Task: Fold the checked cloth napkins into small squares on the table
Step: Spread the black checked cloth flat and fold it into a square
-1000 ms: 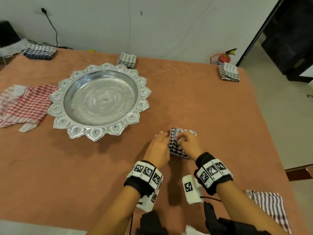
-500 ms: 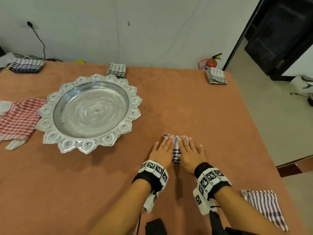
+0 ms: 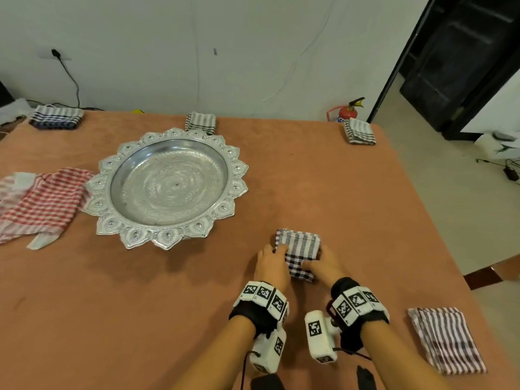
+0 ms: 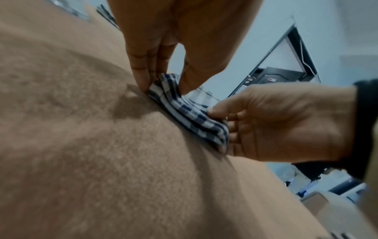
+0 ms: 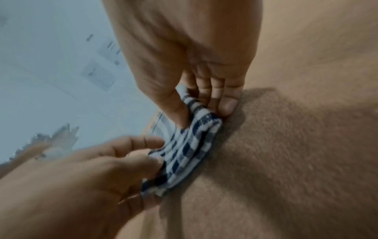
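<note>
The black-and-white checked napkin [image 3: 298, 253] lies folded into a small thick packet on the brown tabletop [image 3: 337, 192], just to the near right of the silver tray [image 3: 168, 187]. Both hands are on it. The left hand [image 3: 271, 266] grips its left edge: in the left wrist view the thumb presses on top of the cloth while the fingers [image 4: 141, 71] curl down against the edge, pinching the layers. The right hand [image 3: 323, 267] grips the right edge in the same way, thumb on top and fingers [image 5: 216, 90] tucked down beside the fold, as the right wrist view shows. The packet's near edge looks slightly raised off the tabletop between the two grips.

A red-and-white checked cloth [image 3: 39, 204] lies loosely spread to the left of the silver tray, touching its rim. Beyond the tray, a small folded striped napkin [image 3: 201, 123] sits just behind its far rim, a folded dark-striped napkin [image 3: 56, 117] lies at the far left corner, and another folded striped napkin [image 3: 359, 132] lies at the far right corner. A folded red-striped napkin [image 3: 446, 339] lies well to the tray's near right, beside the right forearm. A red fire extinguisher [image 3: 347, 111] stands on the floor beyond the far right corner.
</note>
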Action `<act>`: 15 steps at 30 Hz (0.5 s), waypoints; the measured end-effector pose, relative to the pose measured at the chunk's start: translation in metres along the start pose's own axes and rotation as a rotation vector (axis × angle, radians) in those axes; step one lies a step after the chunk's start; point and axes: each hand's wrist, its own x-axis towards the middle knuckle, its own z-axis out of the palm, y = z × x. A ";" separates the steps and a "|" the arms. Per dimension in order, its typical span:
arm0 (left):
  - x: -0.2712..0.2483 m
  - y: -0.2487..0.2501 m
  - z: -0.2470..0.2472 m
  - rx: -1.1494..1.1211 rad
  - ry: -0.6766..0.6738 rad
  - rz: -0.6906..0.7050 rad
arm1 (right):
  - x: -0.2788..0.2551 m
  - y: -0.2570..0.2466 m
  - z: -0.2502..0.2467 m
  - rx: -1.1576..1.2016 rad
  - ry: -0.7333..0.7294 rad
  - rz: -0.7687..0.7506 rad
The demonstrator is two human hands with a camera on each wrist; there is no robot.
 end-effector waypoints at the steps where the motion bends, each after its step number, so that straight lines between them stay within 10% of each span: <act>1: -0.003 -0.004 -0.002 -0.038 0.014 -0.013 | -0.004 -0.001 0.003 0.088 -0.057 0.042; 15: -0.117 -0.090 -0.043 -0.628 0.152 -0.284 | -0.095 -0.018 0.068 0.435 -0.418 -0.030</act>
